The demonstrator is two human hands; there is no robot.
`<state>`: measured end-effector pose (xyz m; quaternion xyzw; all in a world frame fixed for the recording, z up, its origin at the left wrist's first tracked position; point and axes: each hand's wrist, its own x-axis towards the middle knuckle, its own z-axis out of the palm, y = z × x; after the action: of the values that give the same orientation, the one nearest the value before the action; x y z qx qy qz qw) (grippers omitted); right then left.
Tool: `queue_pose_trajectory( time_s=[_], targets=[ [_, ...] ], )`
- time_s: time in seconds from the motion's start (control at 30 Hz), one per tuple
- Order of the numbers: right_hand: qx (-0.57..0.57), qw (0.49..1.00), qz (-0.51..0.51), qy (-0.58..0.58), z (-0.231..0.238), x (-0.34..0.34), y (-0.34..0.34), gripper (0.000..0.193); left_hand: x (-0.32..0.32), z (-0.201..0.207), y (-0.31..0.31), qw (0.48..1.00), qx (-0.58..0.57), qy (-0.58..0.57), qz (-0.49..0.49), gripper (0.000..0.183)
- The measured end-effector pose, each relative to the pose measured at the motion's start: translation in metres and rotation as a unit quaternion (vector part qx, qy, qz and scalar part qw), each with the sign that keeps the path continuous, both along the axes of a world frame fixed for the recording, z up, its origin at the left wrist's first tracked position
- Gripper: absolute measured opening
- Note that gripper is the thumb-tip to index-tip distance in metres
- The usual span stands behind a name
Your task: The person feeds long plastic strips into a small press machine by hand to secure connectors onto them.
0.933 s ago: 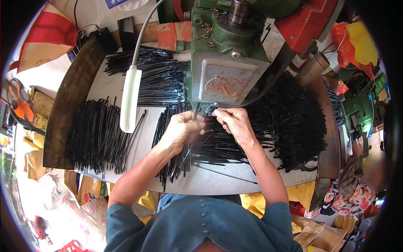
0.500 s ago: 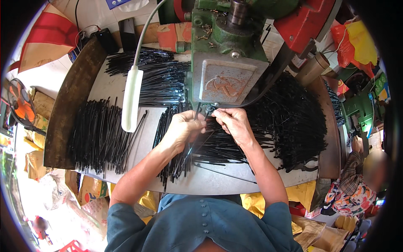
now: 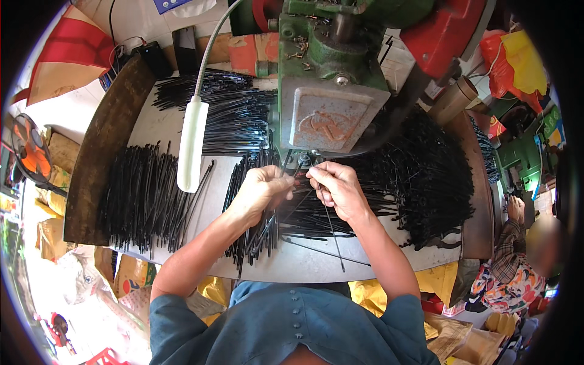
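Note:
Below the head of a green press-like machine (image 3: 333, 85), both my hands work close together. My right hand (image 3: 340, 191) pinches a thin black rod (image 3: 331, 228), whose free end slants down toward the table's front edge. My left hand (image 3: 263, 191) has its fingers closed around thin dark pieces close to the machine's small tool point (image 3: 304, 159); the fingers partly hide them. Beneath and beside the left hand lies a bundle of black rods (image 3: 246, 246). More rods (image 3: 319, 213) are spread crosswise between my forearms.
On the metal table (image 3: 210, 228) lie a left pile of black rods (image 3: 146, 198), a back pile (image 3: 234, 125) and a large right pile (image 3: 429, 182). A white lamp (image 3: 193, 146) hangs left of the machine. Curved rusty side walls (image 3: 100, 158) bound the table. Another person (image 3: 514, 267) sits far right.
The rod in my right hand has swung into plain view, slanting down over the table. My right hand has turned slightly, and my left forearm has shifted a little left. The machine's dark curved part is blurred.

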<state>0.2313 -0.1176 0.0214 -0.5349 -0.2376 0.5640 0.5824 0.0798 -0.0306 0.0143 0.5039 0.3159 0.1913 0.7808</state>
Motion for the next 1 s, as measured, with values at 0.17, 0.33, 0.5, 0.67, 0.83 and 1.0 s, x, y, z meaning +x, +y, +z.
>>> queue_pose_trajectory(
  time_s=[0.17, 0.33, 0.5, 0.67, 0.83, 1.0],
  targets=[
    [0.038, 0.999, -0.013, -0.01, -0.002, -0.008, 0.005, 0.014, 0.007, 0.001, -0.003, 1.0, -0.018, -0.016, 0.01, 0.01],
    [0.065, 0.996, -0.038, -0.055, -0.009, -0.01, 0.011, 0.015, 0.016, 0.002, -0.006, 0.998, -0.022, -0.042, 0.038, 0.01],
    [0.063, 0.994, -0.048, -0.079, -0.01, -0.012, 0.016, 0.018, 0.02, -0.004, -0.004, 0.998, 0.002, -0.038, 0.048, 0.014],
    [0.05, 0.995, -0.048, -0.072, -0.006, -0.012, 0.016, 0.018, 0.023, 0.004, -0.007, 0.997, 0.004, -0.035, 0.069, 0.014],
    [0.03, 0.999, -0.035, -0.026, -0.003, -0.009, 0.019, 0.019, 0.022, 0.004, 0.002, 0.994, 0.087, 0.021, 0.065, 0.017],
    [0.012, 1.0, -0.023, 0.003, 0.003, -0.006, 0.023, 0.017, 0.02, 0.003, 0.006, 0.999, 0.016, -0.013, 0.039, 0.017]
  ],
)
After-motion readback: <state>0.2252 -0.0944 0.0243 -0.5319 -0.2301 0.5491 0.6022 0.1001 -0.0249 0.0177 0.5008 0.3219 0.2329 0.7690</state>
